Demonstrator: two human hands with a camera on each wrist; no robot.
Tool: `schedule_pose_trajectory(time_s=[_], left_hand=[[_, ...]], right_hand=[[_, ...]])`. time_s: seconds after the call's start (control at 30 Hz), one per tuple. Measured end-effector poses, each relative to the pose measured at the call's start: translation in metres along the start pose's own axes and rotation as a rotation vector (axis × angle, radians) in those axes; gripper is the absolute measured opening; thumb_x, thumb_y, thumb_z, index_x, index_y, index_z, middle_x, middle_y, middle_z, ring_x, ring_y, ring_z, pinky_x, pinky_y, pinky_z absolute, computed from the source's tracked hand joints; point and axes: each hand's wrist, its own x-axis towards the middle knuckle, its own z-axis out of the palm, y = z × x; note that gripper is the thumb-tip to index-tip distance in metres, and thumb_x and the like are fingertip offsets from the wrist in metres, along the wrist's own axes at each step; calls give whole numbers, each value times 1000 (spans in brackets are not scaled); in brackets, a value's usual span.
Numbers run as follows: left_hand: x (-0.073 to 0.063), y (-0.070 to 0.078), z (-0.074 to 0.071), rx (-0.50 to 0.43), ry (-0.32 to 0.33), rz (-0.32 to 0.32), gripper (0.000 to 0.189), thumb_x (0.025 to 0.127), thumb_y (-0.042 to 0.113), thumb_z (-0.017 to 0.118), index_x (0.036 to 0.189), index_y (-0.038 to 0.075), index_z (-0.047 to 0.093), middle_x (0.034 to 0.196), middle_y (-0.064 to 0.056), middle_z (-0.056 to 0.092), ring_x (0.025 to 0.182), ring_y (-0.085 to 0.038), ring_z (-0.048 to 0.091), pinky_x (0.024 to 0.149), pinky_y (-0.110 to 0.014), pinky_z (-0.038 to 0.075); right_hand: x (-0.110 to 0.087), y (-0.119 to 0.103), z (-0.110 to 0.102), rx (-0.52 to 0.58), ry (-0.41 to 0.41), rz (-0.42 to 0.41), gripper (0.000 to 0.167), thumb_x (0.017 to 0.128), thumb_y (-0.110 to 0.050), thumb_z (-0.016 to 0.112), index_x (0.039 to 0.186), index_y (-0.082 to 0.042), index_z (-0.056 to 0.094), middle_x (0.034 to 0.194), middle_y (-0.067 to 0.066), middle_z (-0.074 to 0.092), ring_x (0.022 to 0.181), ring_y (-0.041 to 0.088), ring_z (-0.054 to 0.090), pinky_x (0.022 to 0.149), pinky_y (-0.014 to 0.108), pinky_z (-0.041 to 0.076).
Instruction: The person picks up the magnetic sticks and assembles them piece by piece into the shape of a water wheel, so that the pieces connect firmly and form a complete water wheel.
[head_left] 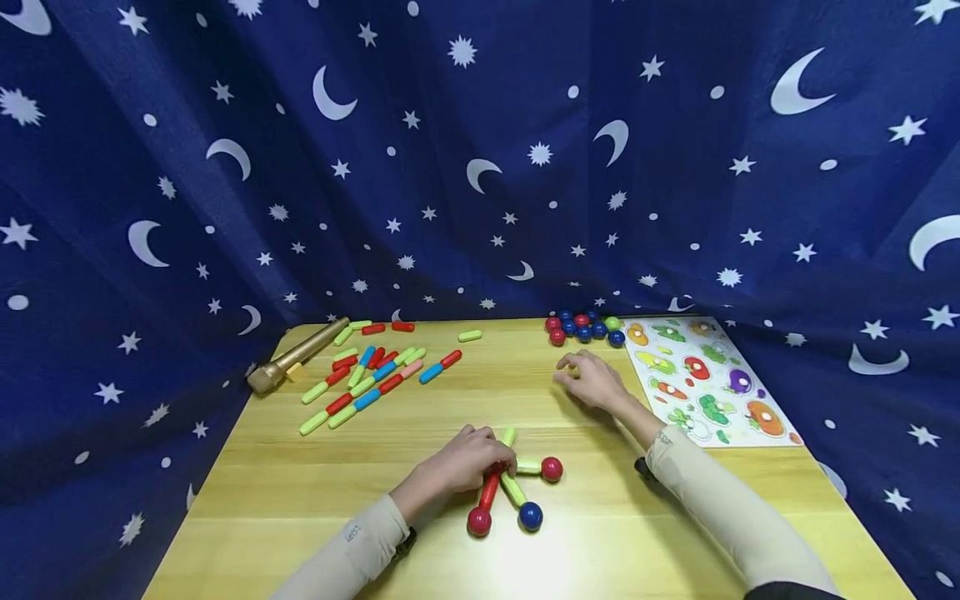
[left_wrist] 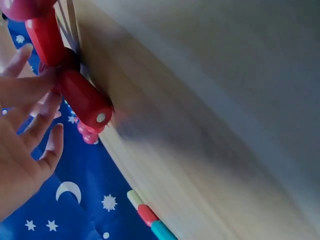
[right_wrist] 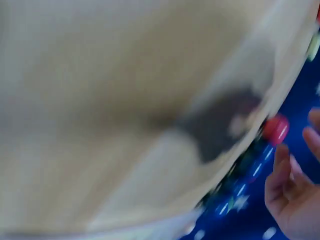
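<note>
My left hand (head_left: pixel 472 460) pinches the red ball at the centre of a build of magnetic sticks, its fingers covering most of that ball. In the left wrist view a red stick (left_wrist: pixel 86 100) juts out beside the fingers. From the centre, a red stick (head_left: pixel 489 492) leads to a red ball (head_left: pixel 479 522), a green stick (head_left: pixel 514 490) to a blue ball (head_left: pixel 530 516), and another green stick (head_left: pixel 528 467) to a red ball (head_left: pixel 552 469). My right hand (head_left: pixel 592 381) hovers over the table with loosely bent fingers, holding nothing, just short of the loose balls (head_left: pixel 584 332).
Loose red, green and blue sticks (head_left: pixel 367 398) lie at the left, some end to end. Beside them is a gold toy microphone (head_left: pixel 296 358). A vegetable picture board (head_left: pixel 708 379) lies at the right. Behind the wooden table (head_left: pixel 300 508) hangs a blue starry curtain (head_left: pixel 480 150).
</note>
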Motion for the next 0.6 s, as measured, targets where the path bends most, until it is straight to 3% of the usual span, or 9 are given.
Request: schedule_pose_trajectory(time_s=[0.13, 0.27, 0.33, 0.43, 0.6], left_hand=[[-5, 8, 9, 22, 77, -43, 31, 84, 12, 72, 103, 37, 67, 106, 13, 64, 97, -8, 56, 73, -23, 39], [-6, 17, 11, 39, 91, -148, 21, 94, 33, 62, 114, 37, 66, 106, 5, 60, 94, -11, 55, 71, -26, 42], [-6, 20, 10, 55, 68, -181, 26, 96, 42, 57, 120, 37, 65, 109, 3, 60, 96, -13, 55, 73, -29, 43], [-4, 23, 9, 99, 42, -202, 31, 95, 51, 55, 121, 39, 66, 113, 2, 62, 99, -15, 55, 77, -32, 43], [0, 20, 6, 160, 0, -205, 23, 95, 41, 59, 116, 40, 67, 111, 6, 64, 98, -16, 54, 77, -32, 40]], right_hand=[[18, 34, -10, -87, 71, 176, 42, 92, -23, 57, 132, -11, 55, 140, 23, 42, 93, 42, 61, 67, 53, 51], [26, 63, -29, -159, 0, 297, 55, 89, -11, 48, 143, -7, 41, 153, 28, 25, 115, 54, 51, 75, 62, 50], [27, 73, -37, -199, -65, 321, 56, 88, -8, 45, 144, -6, 40, 151, 29, 28, 122, 54, 47, 77, 64, 49], [27, 80, -43, -225, -113, 326, 50, 90, -9, 43, 140, -7, 46, 142, 30, 41, 119, 52, 51, 73, 62, 50], [31, 78, -40, -196, -70, 323, 40, 95, -20, 44, 132, -10, 56, 129, 29, 54, 108, 51, 58, 69, 59, 50]])
